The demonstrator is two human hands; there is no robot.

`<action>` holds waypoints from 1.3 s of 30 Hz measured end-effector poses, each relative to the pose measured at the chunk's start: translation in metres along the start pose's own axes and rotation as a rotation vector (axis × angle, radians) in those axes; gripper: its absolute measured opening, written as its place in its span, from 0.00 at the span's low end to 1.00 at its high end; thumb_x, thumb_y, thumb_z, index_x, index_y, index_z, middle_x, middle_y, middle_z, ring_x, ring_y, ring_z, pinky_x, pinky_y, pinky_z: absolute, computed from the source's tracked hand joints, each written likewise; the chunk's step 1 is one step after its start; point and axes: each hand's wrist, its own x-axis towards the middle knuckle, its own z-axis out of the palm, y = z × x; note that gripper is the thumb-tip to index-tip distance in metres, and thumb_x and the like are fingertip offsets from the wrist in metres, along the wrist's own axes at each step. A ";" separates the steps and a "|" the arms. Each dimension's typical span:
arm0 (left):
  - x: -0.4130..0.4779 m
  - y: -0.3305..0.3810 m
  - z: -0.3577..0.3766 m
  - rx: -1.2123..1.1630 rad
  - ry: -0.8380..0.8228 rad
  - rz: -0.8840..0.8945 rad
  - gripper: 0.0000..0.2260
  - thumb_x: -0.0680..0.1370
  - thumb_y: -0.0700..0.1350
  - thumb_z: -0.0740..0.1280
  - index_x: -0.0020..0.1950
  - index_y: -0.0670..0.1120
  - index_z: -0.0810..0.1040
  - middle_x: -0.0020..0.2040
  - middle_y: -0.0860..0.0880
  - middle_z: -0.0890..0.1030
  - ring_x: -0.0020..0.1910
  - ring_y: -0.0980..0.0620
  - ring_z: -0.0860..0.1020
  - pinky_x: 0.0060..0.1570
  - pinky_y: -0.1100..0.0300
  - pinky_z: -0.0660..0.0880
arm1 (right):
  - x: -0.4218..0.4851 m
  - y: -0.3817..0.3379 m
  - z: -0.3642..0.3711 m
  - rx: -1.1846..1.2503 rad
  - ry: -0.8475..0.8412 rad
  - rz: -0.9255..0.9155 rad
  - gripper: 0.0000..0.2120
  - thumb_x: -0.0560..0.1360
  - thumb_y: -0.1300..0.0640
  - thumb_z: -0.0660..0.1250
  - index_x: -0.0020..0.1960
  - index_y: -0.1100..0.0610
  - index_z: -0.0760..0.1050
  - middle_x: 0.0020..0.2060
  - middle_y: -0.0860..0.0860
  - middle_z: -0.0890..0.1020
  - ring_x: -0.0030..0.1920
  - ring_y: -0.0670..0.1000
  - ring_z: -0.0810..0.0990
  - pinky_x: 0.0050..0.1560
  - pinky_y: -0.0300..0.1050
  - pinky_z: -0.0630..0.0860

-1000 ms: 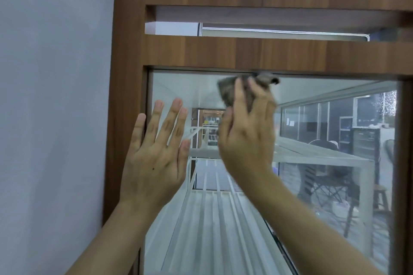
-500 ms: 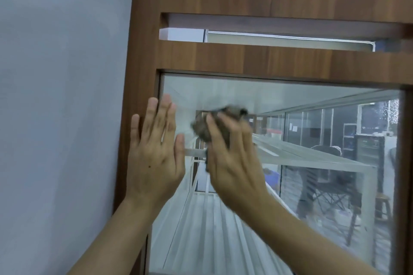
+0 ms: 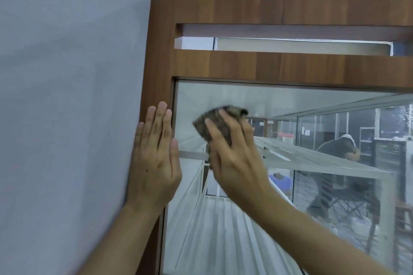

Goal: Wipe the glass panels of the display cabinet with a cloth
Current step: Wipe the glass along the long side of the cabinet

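The display cabinet has a brown wooden frame (image 3: 156,56) around a tall glass panel (image 3: 223,219). My right hand (image 3: 234,156) presses a bunched grey-brown cloth (image 3: 212,123) flat against the upper left part of the glass, fingers spread over it. My left hand (image 3: 156,154) lies flat with fingers together on the frame's left post, its thumb edge over the glass edge. It holds nothing. The cloth's lower part is hidden under my right palm.
A plain grey wall (image 3: 67,96) runs along the left of the cabinet. Glass shelves (image 3: 312,158) and white slats show inside. Through the glass, a person (image 3: 342,147) bends over near a chair in the room beyond.
My right hand has carried the cloth down from the glass's top edge and leftward toward the left post. My left hand has shifted left from the glass onto the frame.
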 end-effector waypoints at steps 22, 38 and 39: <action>-0.001 -0.005 -0.005 -0.234 0.041 -0.026 0.23 0.84 0.40 0.49 0.79 0.36 0.59 0.81 0.44 0.59 0.82 0.49 0.53 0.80 0.49 0.53 | 0.006 -0.022 0.009 0.007 -0.119 -0.235 0.22 0.80 0.59 0.61 0.72 0.65 0.70 0.66 0.63 0.72 0.68 0.62 0.66 0.71 0.57 0.68; -0.002 -0.001 -0.005 -0.314 0.109 -0.049 0.22 0.83 0.39 0.51 0.77 0.35 0.64 0.79 0.41 0.64 0.80 0.46 0.58 0.80 0.49 0.54 | -0.044 -0.045 0.014 0.141 -0.249 -0.270 0.22 0.78 0.66 0.59 0.72 0.62 0.71 0.73 0.60 0.71 0.78 0.60 0.62 0.76 0.58 0.62; -0.002 -0.001 -0.005 -0.317 0.111 -0.047 0.22 0.83 0.39 0.51 0.77 0.35 0.64 0.79 0.41 0.64 0.80 0.46 0.58 0.80 0.48 0.55 | -0.059 -0.048 0.015 0.150 -0.260 -0.274 0.23 0.79 0.66 0.58 0.74 0.62 0.70 0.74 0.60 0.69 0.78 0.60 0.61 0.76 0.59 0.62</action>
